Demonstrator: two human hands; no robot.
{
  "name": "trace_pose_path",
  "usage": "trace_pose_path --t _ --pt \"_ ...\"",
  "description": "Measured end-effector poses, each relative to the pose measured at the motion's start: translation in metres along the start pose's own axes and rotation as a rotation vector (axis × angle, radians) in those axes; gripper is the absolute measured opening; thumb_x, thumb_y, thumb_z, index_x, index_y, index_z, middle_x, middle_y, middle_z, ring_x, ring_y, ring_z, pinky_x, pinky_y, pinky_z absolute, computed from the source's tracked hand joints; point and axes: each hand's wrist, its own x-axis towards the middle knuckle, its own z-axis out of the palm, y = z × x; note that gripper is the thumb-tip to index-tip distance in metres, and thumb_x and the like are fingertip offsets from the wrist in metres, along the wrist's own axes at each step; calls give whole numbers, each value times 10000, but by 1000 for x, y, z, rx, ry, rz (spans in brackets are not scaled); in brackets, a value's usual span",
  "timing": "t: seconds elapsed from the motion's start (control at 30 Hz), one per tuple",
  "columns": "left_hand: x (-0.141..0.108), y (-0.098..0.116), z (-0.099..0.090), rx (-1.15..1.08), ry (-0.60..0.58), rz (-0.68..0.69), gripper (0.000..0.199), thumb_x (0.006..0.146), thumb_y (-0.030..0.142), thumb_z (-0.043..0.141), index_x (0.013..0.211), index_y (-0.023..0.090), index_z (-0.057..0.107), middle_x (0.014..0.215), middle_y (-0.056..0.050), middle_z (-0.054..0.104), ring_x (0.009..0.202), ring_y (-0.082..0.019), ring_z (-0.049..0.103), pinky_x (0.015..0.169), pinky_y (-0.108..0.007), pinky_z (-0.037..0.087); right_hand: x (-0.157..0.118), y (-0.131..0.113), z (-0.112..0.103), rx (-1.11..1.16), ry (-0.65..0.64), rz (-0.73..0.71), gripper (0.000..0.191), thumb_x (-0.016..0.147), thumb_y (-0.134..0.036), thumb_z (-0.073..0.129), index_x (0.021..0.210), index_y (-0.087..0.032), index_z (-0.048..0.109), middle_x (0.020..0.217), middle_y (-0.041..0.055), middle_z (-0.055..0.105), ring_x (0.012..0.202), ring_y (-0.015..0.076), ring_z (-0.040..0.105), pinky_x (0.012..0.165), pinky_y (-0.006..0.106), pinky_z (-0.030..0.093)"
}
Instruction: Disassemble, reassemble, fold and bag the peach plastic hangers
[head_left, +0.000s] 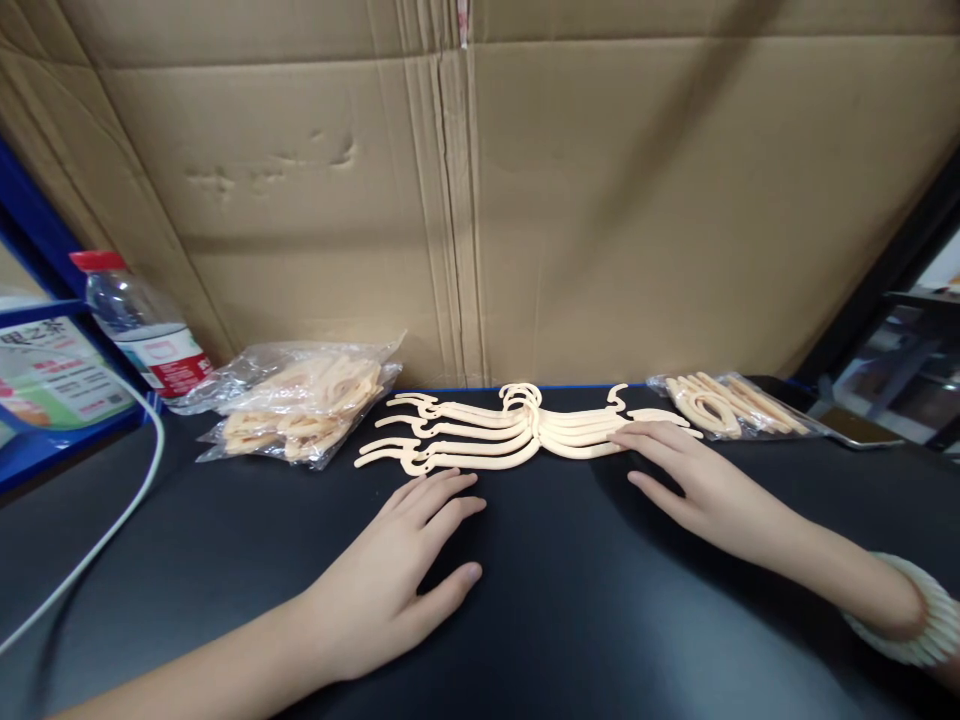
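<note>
Several cream-coloured plastic clothes hangers (495, 432) lie overlapped in a row on the black tabletop, their hooks bunched at the back and their curled ends pointing left and right. My left hand (405, 570) is just in front of their left ends, fingers spread and the thumb apart, holding nothing. At the right ends is my right hand (701, 485), its fingers stretched out over or against the hangers and its thumb apart. Whether those fingertips press on the hangers cannot be made out.
To the left lies a clear plastic bag of hangers (307, 400); another bagged set (731, 405) is at the right, beside a phone-like flat object (855, 428). A red-capped bottle (150, 330) and a white cable (124, 510) are at far left. Cardboard (637, 200) walls the back.
</note>
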Motion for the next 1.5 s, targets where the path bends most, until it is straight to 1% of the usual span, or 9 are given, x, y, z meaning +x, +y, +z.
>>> trace_pose_path --t 0.27,0.5,0.67,0.77,0.93,1.1,1.2,1.4,1.5 --pt "-2 -1 2 -4 19 44 370 923 305 496 1283 221 513 1420 -112 471 1324 -289 414 1077 -490 401 2 2 4 9 -12 29 264 916 -230 500 1163 -213 592 1142 111 603 1103 268 566 961 466 485" --pt "-4 5 -3 -31 98 211 356 898 153 497 1248 223 503 1281 -77 587 1244 -227 489 1056 -391 431 7 -13 -3 156 -44 42 113 929 -212 471 872 -214 568 957 66 590 908 205 587 808 357 516" --pt "-8 8 -3 -146 288 245 497 865 98 503 1332 225 391 1143 -71 643 1073 -195 595 944 -328 492 6 -14 -6 207 17 97 157 969 -280 416 878 -222 530 847 38 625 744 179 604 671 304 501" --pt "-10 10 -3 -229 385 198 470 849 93 507 1285 243 417 1014 -40 673 928 -176 641 839 -293 520 4 -13 -6 214 101 151 149 963 -334 438 898 -230 522 827 37 645 694 180 620 611 288 496" --pt "-4 9 -5 -379 348 -40 104 900 200 500 966 214 579 811 -13 671 710 -149 636 657 -252 519 5 -11 -7 174 306 197 190 938 -400 485 971 -227 557 904 59 678 751 207 663 605 296 522" --pt "5 -3 -1 -658 411 -325 268 907 308 498 1152 202 503 1090 -87 632 978 -210 631 777 -332 559 6 -11 -8 165 353 212 215 933 -389 499 1025 -214 584 943 69 696 773 208 679 608 291 534" --pt "5 -8 3 -765 440 -400 354 910 354 495 1223 204 429 1212 -114 545 1014 -217 615 781 -354 570 5 -13 -8 151 332 171 182 938 -342 496 1028 -209 582 961 72 692 801 205 680 596 278 535" --pt "2 0 3 -550 371 -208 517 920 292 482 1408 240 320 1216 -98 558 1021 -207 597 853 -346 543 1 -21 -6 107 228 -18 155 967 -251 458 1064 -207 570 978 73 677 875 199 673 741 311 556" --pt "2 3 0 -432 295 -137 467 923 263 479 1384 251 403 1155 -76 621 962 -198 619 868 -340 524 1 -29 -5 103 199 -74 164 977 -215 439 1077 -216 569 963 69 672 875 197 667 756 317 552"
